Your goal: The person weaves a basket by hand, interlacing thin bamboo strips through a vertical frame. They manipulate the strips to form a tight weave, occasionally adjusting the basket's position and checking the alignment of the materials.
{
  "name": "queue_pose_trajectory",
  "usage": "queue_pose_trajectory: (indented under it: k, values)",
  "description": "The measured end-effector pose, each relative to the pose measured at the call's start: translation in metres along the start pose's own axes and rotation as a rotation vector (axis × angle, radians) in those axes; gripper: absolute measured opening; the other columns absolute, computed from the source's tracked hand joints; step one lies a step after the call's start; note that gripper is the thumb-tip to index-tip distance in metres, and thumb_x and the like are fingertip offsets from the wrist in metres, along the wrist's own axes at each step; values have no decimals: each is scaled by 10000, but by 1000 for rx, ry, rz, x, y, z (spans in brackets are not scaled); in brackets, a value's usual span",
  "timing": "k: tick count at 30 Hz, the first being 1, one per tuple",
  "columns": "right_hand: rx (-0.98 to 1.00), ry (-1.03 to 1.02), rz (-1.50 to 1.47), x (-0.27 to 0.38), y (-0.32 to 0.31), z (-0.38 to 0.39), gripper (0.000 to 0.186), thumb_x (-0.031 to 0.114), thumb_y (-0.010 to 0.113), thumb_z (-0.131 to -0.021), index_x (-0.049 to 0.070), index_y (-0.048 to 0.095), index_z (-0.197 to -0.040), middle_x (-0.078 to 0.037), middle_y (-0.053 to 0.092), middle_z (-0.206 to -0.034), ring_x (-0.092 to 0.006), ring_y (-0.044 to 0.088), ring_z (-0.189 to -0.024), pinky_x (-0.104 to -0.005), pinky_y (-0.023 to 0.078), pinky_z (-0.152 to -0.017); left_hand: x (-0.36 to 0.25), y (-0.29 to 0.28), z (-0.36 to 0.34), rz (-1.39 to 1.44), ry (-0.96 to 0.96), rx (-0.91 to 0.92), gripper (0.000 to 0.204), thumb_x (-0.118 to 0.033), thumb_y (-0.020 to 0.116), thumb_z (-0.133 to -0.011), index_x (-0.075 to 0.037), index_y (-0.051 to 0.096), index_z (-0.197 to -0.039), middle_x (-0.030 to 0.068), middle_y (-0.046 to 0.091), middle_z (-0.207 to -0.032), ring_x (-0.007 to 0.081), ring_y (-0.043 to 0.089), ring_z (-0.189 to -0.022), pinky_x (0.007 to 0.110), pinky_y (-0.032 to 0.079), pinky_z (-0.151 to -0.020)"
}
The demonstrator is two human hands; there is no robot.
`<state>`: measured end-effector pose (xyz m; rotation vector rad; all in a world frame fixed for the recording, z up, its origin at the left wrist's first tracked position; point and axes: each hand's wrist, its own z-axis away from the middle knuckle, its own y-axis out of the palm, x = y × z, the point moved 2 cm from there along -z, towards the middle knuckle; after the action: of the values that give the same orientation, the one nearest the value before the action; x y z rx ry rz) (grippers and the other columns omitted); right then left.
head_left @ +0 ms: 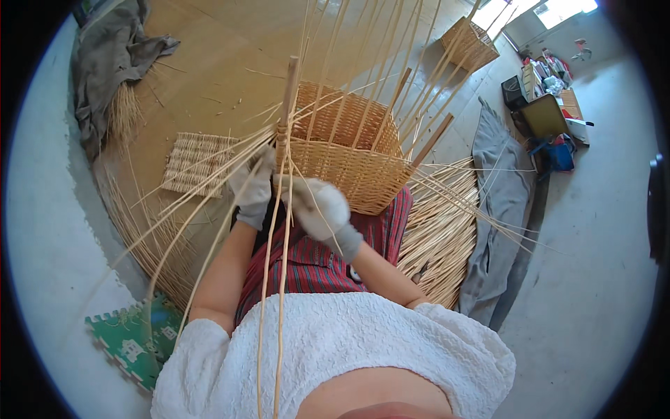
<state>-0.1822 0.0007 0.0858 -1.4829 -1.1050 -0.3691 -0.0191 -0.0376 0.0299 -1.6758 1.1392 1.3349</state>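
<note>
One tan woven-wicker basket [349, 171], by the red striped lap cloth [300, 271]
White-gloved left hand [255, 185] seems to grasp thin pale canes [241, 155]; white-gloved right hand [317, 206], grip unclear. Best pull canes snug to the brown wooden post [289, 87].

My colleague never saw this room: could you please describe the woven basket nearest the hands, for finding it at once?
Start from the striped red cloth over the person's lap. At its upper edge, just beyond the gloved right hand, is the golden-brown woven basket. Unlike the other basket, farther back at upper right, it is by the lap, with loose strands fanning from its left corner.
</note>
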Motion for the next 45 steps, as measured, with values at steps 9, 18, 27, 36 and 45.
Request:
queue_pose_trajectory:
  k: [9, 18, 27, 36, 45]
  values:
    - [44, -171, 300, 27, 2, 1, 262, 147, 679, -872, 155, 730, -1129, -86, 721, -940, -285, 706, -901, -427, 575, -772, -18, 3, -94, 363, -415, 686, 402, -52, 708, -954, -71, 605, -1341, 28, 617, -1213, 99, 612, -1020, 234, 581, -854]
    - [-774, 315, -595, -84, -63, -21, 270, 112, 613, -1030, 20, 685, -1274, -54, 707, -1179, -107, 676, -993, -222, 529, -744, 4, 24, -83, 239, -31, 768, 293, -96, 751, -940, -112, 591, -1185, -41, 514, -1012, 70, 497, -894, 226, 477, -843]
    - [-547, -234, -599, -46, -58, -110, 564, 146, 593, -1029, 118, 365, -1544, -94, 620, -1275, -230, 659, -1158, -312, 578, -802, 31, 29, -64, 180, -38, 466, 293, -51, 722, -915, -114, 615, -1181, 19, 613, -1131, 104, 571, -962, 275, 511, -865]
    - [-691, 485, -664, -134, -89, 41, 146, 146, 591, -1058, 78, 639, -1177, -67, 733, -1071, -130, 702, -923, -215, 526, -591, -19, 54, 18, -262, 499, 161, 110, -104, 610, -1024, -45, 662, -1100, 104, 705, -959, 188, 686, -849, 341, 573, -751]
    - [-584, -117, 475, -58, -99, -104, 487, -3, 485, -988, 40, 526, -1472, -148, 621, -1322, -251, 657, -1002, -335, 551, -854, -26, 117, -34, -793, 103, 415, 351, -396, 541, -1048, -115, 675, -1210, 144, 731, -947, 307, 714, -799, 397, 554, -737]
